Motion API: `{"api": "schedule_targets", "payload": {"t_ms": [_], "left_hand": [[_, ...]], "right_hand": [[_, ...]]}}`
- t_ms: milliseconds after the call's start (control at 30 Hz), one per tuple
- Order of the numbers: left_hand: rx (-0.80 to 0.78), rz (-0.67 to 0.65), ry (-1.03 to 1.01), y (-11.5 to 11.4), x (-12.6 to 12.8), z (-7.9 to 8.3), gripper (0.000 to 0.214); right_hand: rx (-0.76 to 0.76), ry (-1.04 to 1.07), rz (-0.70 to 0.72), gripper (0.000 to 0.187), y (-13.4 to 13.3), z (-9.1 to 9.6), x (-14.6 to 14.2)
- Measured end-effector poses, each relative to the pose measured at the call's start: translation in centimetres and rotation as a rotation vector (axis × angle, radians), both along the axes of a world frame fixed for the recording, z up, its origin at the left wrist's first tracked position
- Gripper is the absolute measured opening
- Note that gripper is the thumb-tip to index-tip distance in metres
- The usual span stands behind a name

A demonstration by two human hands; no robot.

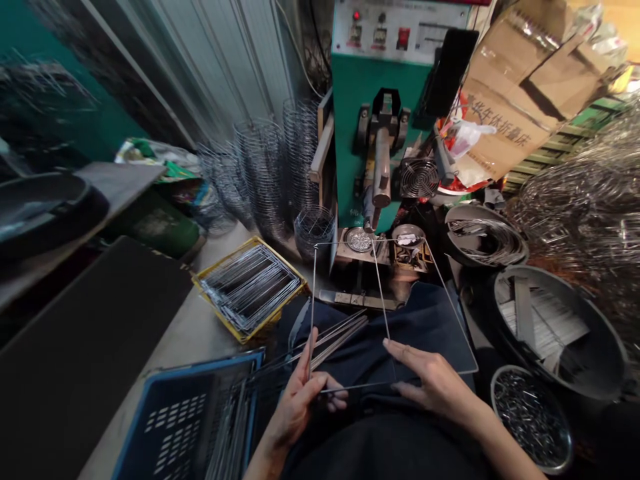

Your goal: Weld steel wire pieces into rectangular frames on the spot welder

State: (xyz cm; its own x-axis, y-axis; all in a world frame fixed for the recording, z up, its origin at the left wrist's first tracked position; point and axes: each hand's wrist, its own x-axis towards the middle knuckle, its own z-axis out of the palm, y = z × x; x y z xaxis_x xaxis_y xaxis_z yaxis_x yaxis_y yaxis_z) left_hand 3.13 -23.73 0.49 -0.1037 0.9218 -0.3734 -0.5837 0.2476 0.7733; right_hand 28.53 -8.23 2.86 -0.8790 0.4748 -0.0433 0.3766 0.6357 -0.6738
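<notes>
A thin rectangular wire frame (455, 308) is held out over my lap, its far edge by the green machine's lower jaw. My left hand (303, 393) grips its left side and near-left corner between thumb and fingers. A straight metal rod (381, 290) crosses the middle of the frame from far to near edge. My right hand (433, 380) has its fingertips on the near part of this rod, with the thumb by the near edge. Several loose rods (343, 339) lie across my lap beyond my left hand.
The green welding machine (350, 133) stands ahead, with a small dish of metal bits (359, 239) below its electrode. Left are a yellow crate of wire grids (250, 287), a blue basket (175, 380) and stacked wire baskets (260, 173). Right are a black tub (607, 360) and a bowl of small parts (530, 420).
</notes>
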Motion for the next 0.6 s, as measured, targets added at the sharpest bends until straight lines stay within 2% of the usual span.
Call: {"api": "schedule_targets", "payload": {"t_ms": [233, 600], "left_hand": [[0.037, 0.004, 0.008, 0.2, 0.2, 0.3, 0.09], [0.073, 0.007, -0.001, 1.3, 0.0, 0.5, 0.091]], "right_hand": [[0.006, -0.003, 0.01, 0.081, 0.4, 0.8, 0.1], [0.003, -0.035, 0.011, 0.074, 1.6, 1.6, -0.2]]}}
